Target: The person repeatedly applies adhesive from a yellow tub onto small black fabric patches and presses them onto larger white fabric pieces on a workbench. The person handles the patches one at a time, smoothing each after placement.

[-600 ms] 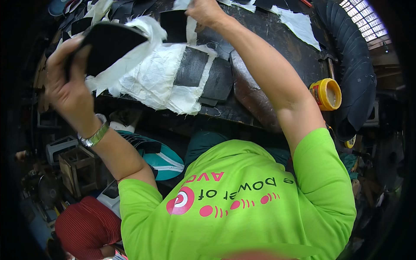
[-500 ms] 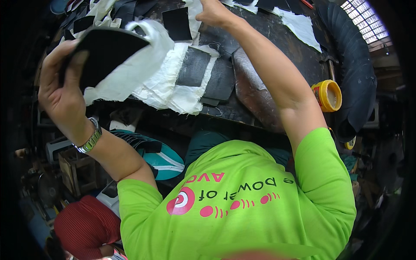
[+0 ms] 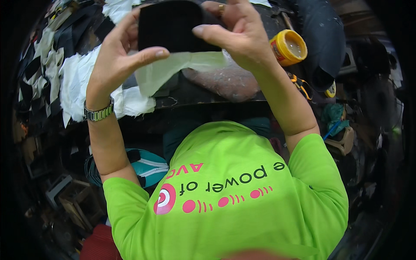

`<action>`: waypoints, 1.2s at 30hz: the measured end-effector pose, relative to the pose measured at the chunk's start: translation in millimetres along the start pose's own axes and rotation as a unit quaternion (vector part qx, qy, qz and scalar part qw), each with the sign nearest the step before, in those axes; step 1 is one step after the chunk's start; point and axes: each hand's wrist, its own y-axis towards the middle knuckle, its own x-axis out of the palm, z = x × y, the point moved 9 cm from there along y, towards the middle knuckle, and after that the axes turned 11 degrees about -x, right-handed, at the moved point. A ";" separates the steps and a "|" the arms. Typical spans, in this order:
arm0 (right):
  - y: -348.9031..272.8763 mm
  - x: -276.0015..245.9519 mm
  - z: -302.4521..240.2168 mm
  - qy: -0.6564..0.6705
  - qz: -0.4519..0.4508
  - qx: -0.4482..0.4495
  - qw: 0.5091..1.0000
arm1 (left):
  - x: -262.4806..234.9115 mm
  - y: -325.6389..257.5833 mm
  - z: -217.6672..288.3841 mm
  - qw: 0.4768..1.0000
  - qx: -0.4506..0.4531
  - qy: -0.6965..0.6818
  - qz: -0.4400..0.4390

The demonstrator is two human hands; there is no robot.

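A black sheet piece (image 3: 171, 28) with one rounded corner is held up over the worktable between both hands. Thin white cloth (image 3: 151, 76) hangs from beneath its lower edge. My left hand (image 3: 119, 58), a metal watch at the wrist, grips the sheet's left side, with the thumb along the bottom edge and the fingers partly hidden behind. At the right side my right hand (image 3: 240, 41) pinches the same piece, thumb on the front face. The exact material of the black sheet cannot be told.
White frayed cloth (image 3: 80, 73) and black scraps cover the table's left. A worn stone-like slab (image 3: 225, 80) lies near the front edge. On the right are a yellow tub (image 3: 289, 47), a hammer (image 3: 284, 21), an orange-handled tool (image 3: 300, 84) and a big black roll (image 3: 323, 39).
My right hand has come back from the far side of the table and taken hold of the black sheet. My left hand has carried the sheet rightward, toward the middle. The view has shifted right.
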 end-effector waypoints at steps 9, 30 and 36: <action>-88.9 -53.1 -40.2 -0.101 0.207 0.059 0.971 | 7.7 35.5 -24.0 0.995 -0.066 -0.040 -0.057; -135.2 -95.3 -73.1 -0.589 0.067 0.099 0.799 | 119.6 84.2 -41.1 0.953 0.078 0.278 0.090; -120.3 -159.8 -97.4 -0.883 -0.105 -0.018 0.457 | 120.8 38.6 -48.4 0.989 -0.096 0.096 -0.053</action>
